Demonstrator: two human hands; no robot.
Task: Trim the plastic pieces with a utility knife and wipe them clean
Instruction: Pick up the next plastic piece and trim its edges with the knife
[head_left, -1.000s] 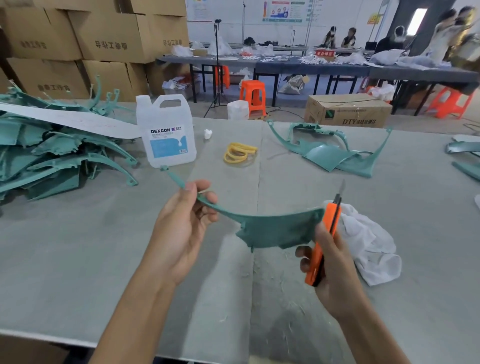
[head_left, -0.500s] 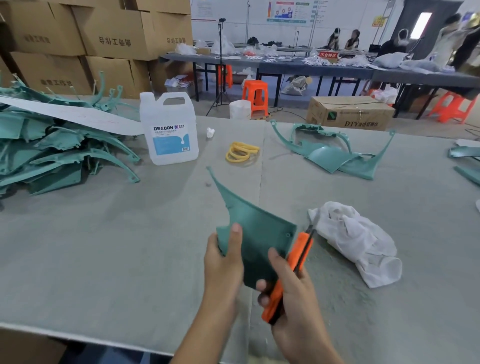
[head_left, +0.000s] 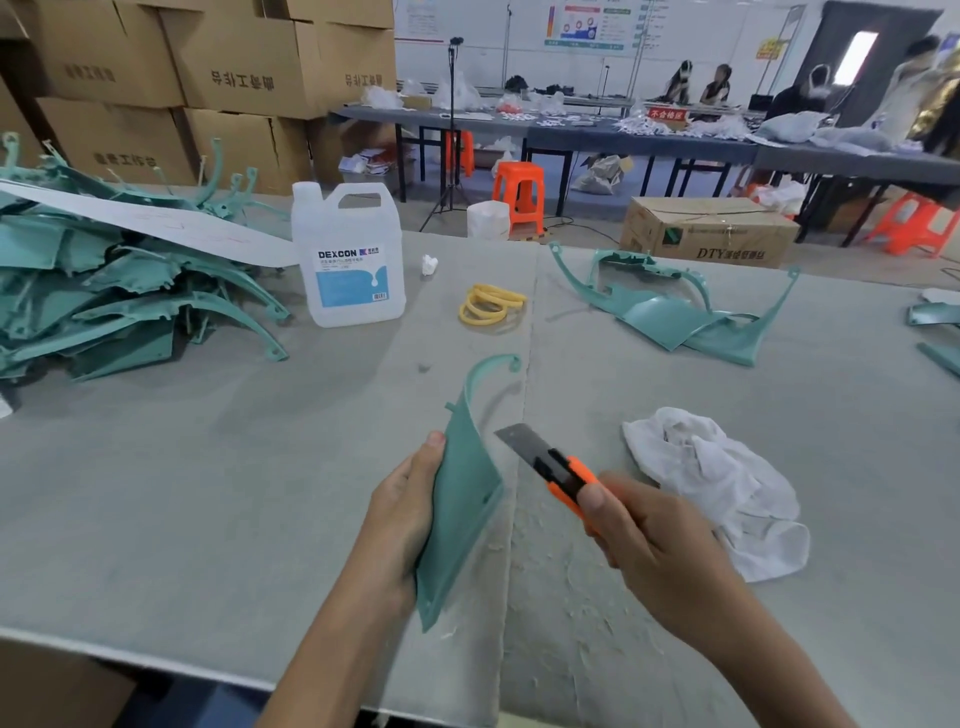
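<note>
Left thumb (head_left: 434, 446) lies along the edge of a teal moulded plastic piece with a thin hooked arm (head_left: 462, 499). The other fingers are hidden behind it. Left hand (head_left: 410, 514) grips the piece and holds it on edge above the grey felt-covered table (head_left: 208, 493), wide end down and hooked arm pointing up and away.

Right thumb (head_left: 592, 500) presses on the orange utility knife (head_left: 566, 478), with the right hand (head_left: 660, 551) wrapped round the handle. The blade is extended and aimed up-left. Its tip is just beside the piece's right edge, with a gap visible.

- Crumpled white rag (head_left: 727, 493) lies on the table just right of the knife hand.
- Pale shavings (head_left: 571, 623) are scattered under the hands.
- Further back are yellow rubber bands (head_left: 491, 306) and a white DEXCON plastic jug (head_left: 353, 260).
- A heap of teal parts (head_left: 104, 301) sits far left, and a smaller group of teal parts (head_left: 675, 317) back right.
</note>
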